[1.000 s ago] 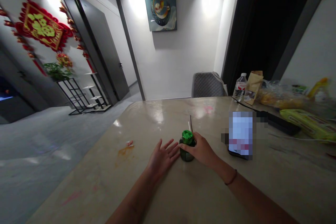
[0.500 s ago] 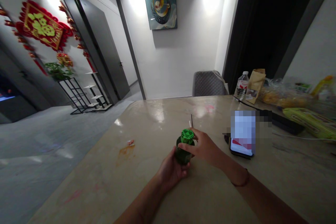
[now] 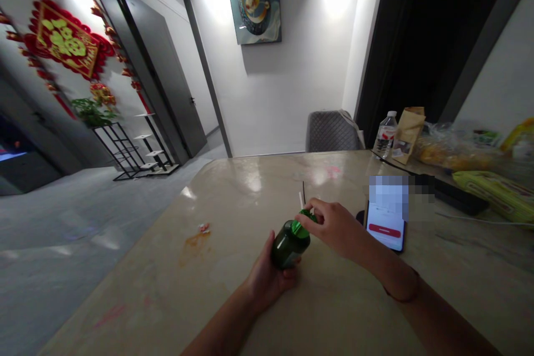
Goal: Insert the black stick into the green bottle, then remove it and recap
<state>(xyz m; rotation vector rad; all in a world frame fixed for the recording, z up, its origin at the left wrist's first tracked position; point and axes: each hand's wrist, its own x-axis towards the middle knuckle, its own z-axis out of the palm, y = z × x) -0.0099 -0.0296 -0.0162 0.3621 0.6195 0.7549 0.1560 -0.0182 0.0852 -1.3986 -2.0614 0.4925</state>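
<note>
A dark green bottle (image 3: 287, 246) leans to the right above the table, with my left hand (image 3: 269, 275) wrapped round its body from the left and below. Its bright green cap (image 3: 299, 228) is at the upper right end. The fingers of my right hand (image 3: 334, 225) are closed on that cap from above, covering much of it. Just behind the cap, a thin white stick (image 3: 301, 199) and a thin dark stick (image 3: 304, 191) show; their lower ends are hidden.
A phone (image 3: 386, 228) with a lit screen lies right of my right hand. Farther right are a black bar-shaped object (image 3: 453, 194), a yellow-green packet (image 3: 496, 194), a water bottle (image 3: 384, 136) and a paper bag (image 3: 409, 133). Small crumbs (image 3: 204, 228) and an orange stain (image 3: 194, 246) mark the tabletop at left.
The bottle has tipped from nearly upright to leaning right. My right hand has shifted from the bottle's neck and cap side to over the cap, hiding its patterned top.
</note>
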